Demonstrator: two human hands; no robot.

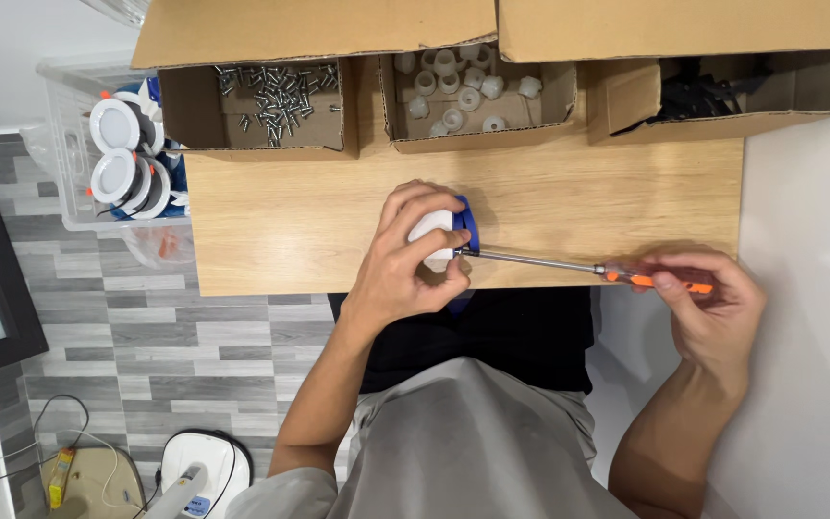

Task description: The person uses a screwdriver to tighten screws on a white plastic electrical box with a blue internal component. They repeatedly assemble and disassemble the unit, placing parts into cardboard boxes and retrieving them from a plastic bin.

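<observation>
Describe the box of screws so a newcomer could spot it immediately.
Start at the light wooden tabletop and look along its far edge, where three open cardboard boxes sit in a row. The leftmost open cardboard box is the one. It alone holds small grey metal screws, while its neighbour holds white plastic caps.

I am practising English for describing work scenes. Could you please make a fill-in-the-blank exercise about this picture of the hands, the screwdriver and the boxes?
1. The left hand grips a white and ____ round part at the table's near edge.
2. The right hand holds a screwdriver by its ____ handle.
3. The leftmost cardboard box contains metal ____.
4. The screwdriver's tip points at the ____ hand.

Missing words: blue; orange; screws; left
</observation>
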